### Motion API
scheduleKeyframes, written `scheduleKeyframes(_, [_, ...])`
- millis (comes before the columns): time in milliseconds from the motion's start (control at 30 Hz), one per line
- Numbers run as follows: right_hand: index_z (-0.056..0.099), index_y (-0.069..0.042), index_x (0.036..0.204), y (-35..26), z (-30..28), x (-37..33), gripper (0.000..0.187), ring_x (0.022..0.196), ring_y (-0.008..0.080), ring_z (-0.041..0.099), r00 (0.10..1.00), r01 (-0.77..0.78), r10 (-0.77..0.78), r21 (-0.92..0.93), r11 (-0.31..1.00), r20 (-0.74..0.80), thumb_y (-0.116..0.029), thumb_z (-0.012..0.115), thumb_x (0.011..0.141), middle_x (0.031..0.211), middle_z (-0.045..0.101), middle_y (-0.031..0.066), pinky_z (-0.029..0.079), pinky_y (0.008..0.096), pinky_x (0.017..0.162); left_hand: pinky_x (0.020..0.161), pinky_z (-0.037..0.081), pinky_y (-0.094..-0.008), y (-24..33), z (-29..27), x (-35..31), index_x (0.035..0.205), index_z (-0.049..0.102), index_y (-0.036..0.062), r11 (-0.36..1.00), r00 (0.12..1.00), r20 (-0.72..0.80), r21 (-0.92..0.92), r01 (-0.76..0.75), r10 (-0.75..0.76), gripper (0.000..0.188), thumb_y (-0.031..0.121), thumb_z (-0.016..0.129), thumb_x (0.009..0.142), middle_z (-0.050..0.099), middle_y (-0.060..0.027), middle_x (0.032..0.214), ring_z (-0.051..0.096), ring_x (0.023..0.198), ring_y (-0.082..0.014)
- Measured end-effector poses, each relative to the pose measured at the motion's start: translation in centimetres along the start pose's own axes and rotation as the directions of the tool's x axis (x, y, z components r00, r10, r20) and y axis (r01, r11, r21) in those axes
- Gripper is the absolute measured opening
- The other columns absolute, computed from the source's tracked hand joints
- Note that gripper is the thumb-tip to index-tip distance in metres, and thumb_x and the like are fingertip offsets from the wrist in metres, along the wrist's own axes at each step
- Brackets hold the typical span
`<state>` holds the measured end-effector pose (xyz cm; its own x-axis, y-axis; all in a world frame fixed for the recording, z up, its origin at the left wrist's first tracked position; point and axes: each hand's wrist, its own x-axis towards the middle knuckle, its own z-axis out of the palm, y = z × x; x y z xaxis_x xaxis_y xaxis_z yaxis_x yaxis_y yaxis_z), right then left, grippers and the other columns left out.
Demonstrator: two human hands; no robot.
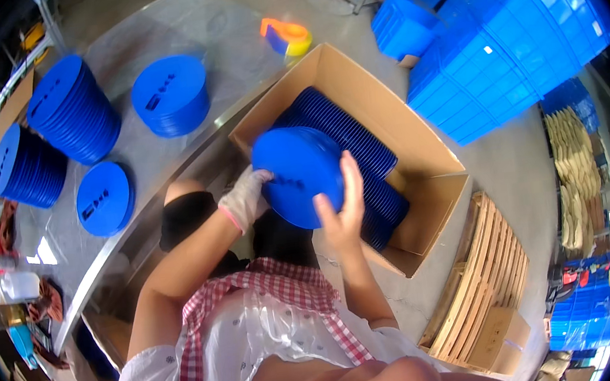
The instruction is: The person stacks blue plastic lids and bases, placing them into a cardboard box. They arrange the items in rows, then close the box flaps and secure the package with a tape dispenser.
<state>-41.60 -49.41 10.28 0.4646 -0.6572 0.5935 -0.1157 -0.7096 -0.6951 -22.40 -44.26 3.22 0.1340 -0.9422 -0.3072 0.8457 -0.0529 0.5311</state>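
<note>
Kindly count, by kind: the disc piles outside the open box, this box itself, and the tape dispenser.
Blue round disc piles on grey table: 4 (lowest possibly one disc)
Held blue round disc pile: 1
Open brown cardboard box: 1
Orange-and-yellow tape dispenser: 1
Total: 7

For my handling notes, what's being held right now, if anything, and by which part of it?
A stack of round blue plastic-looking discs: the gloved left grip at its left edge, the bare right grip at its right edge.

A red-checked apron (284, 278) tops a white printed blouse (217, 348)
</note>
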Motion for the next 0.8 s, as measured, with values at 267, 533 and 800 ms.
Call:
scheduleKeyframes(267, [0.035,-0.011,0.150,7.4,-8.3,0.3,0.063,0.136,0.0272,0.040,0.847,-0.528,0.529,0.169,0.832,0.046,-0.034,0.058,0.096,0.149,0.042,0.0178,0.030,0.0370,0.113,0.104,0.042,-0.0571,-1.7,7.4,-0.1,0.141,0.038,0.0022,0.948,0.927,0.203,0.055,0.312,-0.317,0.053,0.028,0.055,0.097,0.049,-0.0166,0.138,0.052,0.125,-0.0344])
scheduleKeyframes(533, [0.041,-0.006,0.147,12.3,-15.7,-1.8,0.053,0.135,0.0227,0.041,0.691,-0.722,0.705,0.206,0.661,0.158,-0.016,0.050,0.095,0.146,0.046,0.0138,0.030,0.0327,0.113,0.101,0.045,-0.0612,-9.3,9.9,6.0,0.145,0.027,0.0040,0.780,0.781,-0.013,-0.078,0.621,-0.624,0.049,0.030,0.037,0.106,0.042,-0.0218,0.144,0.049,0.129,-0.0378])
scheduleKeyframes(800, [0.051,0.001,0.136,25.6,-24.7,-0.4,0.043,0.118,0.0198,0.055,0.416,-0.904,0.891,-0.026,0.428,0.181,-0.016,0.051,0.096,0.128,0.060,0.0126,0.039,0.0292,0.104,0.101,0.048,-0.0538,-19.7,12.4,16.7,0.142,0.036,0.0031,0.482,0.522,-0.120,0.256,0.838,-0.844,0.059,0.044,0.046,0.101,0.049,-0.0231,0.138,0.050,0.126,-0.0387])
